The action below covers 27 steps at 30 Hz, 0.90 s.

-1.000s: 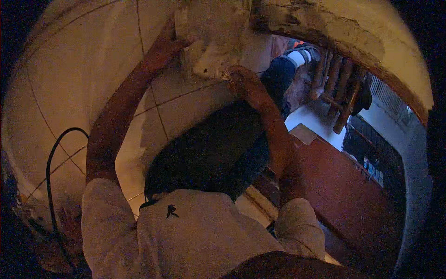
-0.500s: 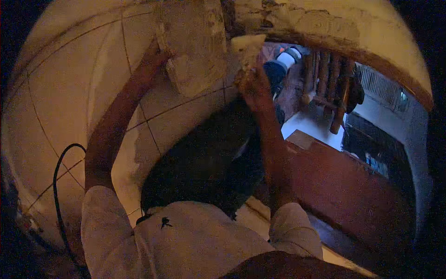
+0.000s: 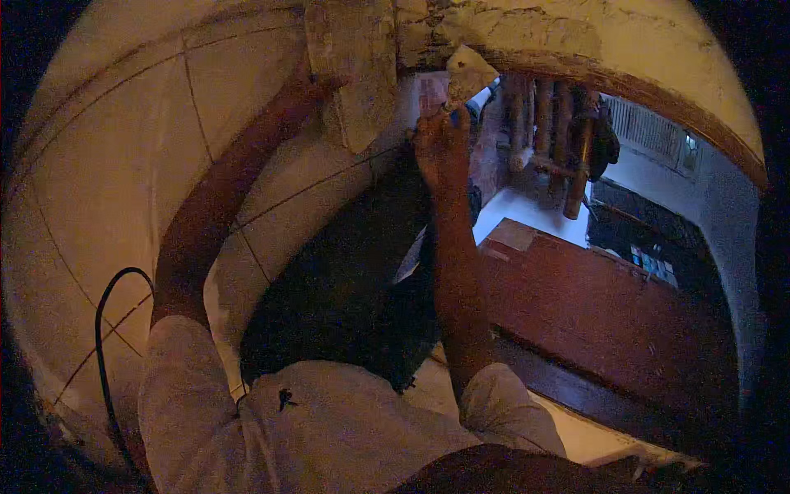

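Observation:
My right hand (image 3: 443, 136) is closed around the handle of a putty knife, its fingers wrapped tight. The pale, flared blade of the putty knife (image 3: 471, 78) points up and to the right, just below the rough wall edge. At the upper middle, a long board (image 3: 358, 90) smeared with plaster stands tilted, its narrow end down. My left hand (image 3: 323, 89) grips the board's left edge, with part of the fingers hidden behind it. The blade and the board are apart.
Rough, patchy plaster covers the wall edge (image 3: 576, 41) across the top. Large tiles (image 3: 107, 165) lie to the left, with a black cable (image 3: 100, 329) looping over them. A reddish-brown panel (image 3: 592, 321) fills the right side; wooden posts (image 3: 559, 123) stand beyond it.
The putty knife has turned, its blade now tilting to the right, and my right hand has shifted slightly left. My left hand and the board have moved up and a little right in view.

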Available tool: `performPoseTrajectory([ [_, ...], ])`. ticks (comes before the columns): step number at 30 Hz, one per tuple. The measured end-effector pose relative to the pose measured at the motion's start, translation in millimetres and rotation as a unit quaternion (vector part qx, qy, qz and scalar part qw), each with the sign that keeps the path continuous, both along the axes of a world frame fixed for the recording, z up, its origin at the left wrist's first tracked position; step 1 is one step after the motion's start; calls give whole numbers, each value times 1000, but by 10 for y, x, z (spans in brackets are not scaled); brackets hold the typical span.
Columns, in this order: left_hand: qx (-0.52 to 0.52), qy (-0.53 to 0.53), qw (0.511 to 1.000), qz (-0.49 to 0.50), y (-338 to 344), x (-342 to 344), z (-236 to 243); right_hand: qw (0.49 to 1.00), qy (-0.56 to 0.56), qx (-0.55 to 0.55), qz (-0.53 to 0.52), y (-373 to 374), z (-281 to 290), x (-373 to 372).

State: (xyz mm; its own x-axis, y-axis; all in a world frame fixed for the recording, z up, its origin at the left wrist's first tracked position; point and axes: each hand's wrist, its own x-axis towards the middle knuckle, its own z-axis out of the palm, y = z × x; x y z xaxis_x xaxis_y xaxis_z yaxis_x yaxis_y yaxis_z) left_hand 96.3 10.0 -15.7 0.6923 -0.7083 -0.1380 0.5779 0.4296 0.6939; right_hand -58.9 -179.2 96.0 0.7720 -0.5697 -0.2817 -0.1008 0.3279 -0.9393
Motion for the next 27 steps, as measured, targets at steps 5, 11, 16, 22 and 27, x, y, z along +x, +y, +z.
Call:
performPoseTrajectory([
  [5, -69, 79, 994, -4, -167, 306, -218, 990, -92, 102, -15, 60, -105, 345],
  [11, -41, 153, 987, 43, -54, 226, -214, 989, -54, -135, -15, 223, -216, 427],
  [16, -40, 59, 994, -84, -126, 439, -546, 942, 7, -334, -6, 84, -115, 819],
  [22, -143, 61, 986, -65, -126, 640, -676, 268, 305, -897, 177, 69, 162, 1357],
  [27, -121, 70, 989, -46, -126, 631, -579, 197, 374, -865, 269, 208, 412, 1345],
])
